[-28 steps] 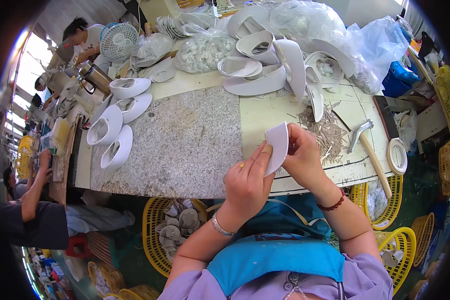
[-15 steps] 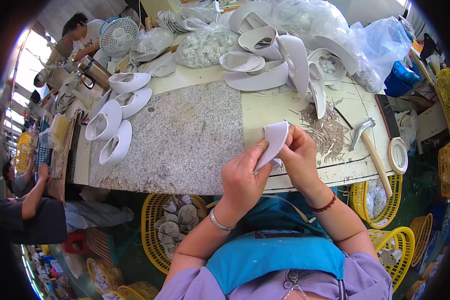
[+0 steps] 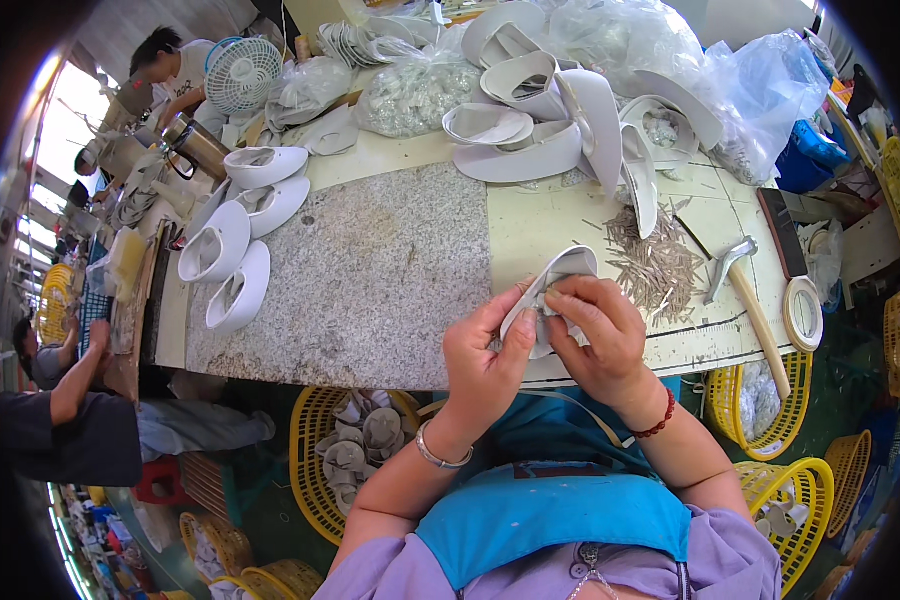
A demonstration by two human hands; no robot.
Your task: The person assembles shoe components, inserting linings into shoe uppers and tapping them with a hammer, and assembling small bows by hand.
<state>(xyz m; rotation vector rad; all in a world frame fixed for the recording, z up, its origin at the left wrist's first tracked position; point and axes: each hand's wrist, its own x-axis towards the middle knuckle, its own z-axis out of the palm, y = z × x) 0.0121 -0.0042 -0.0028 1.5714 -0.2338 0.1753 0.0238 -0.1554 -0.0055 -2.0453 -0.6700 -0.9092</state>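
Note:
Above the table's front edge I hold a white shoe upper [image 3: 570, 265], tilted, with its hollow inner side partly showing. My left hand [image 3: 482, 350] grips its left edge, the thumb pressed on the near side. My right hand [image 3: 608, 335] has its fingers pinched at the inside of the upper; whether a small piece sits between the fingertips I cannot make out. Just beyond my right hand lies a heap of thin grey-brown strips [image 3: 655, 260]. Similar white uppers [image 3: 240, 298] stand in a group at the left of the table.
A speckled grey board [image 3: 360, 270] covers the table's middle-left. More uppers [image 3: 530, 150] and plastic bags [image 3: 625, 45] pile up at the back. At right are a hammer [image 3: 755, 310], a tape roll [image 3: 802, 312] and a dark bar [image 3: 782, 232]. Yellow baskets [image 3: 310, 470] stand below; another person [image 3: 70, 420] works at far left.
The upper has been turned, so its hollow inside now faces up more. My right fingers have moved from its right edge to its inside.

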